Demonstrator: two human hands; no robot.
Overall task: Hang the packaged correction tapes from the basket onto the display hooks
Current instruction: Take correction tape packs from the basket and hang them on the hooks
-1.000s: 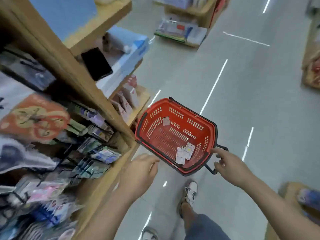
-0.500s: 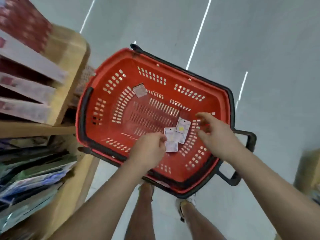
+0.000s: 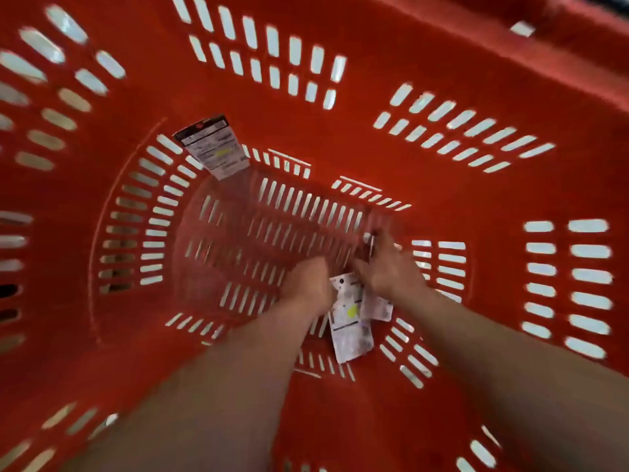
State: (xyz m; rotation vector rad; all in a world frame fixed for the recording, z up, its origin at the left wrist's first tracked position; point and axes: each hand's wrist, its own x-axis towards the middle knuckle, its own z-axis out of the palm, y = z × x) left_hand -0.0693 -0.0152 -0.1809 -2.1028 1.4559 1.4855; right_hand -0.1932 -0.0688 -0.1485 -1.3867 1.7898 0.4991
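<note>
correction tape packs (image 3: 350, 321) lie inside the slotted red basket (image 3: 442, 137).

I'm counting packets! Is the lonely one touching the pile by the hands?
Apart. The head view shows bare basket floor between the lone packet and the pile.

The basket (image 3: 442, 165) all around the hands is moulded red plastic, smooth with a dull sheen, its walls and floor pierced by slots. The packets (image 3: 350, 321) lying between the left hand (image 3: 308, 287) and the right hand (image 3: 388, 267) look like white printed card, faintly glossy, though blur hides any finer finish. The single packet (image 3: 212, 146) beyond the left hand shows the same printed card.
</note>
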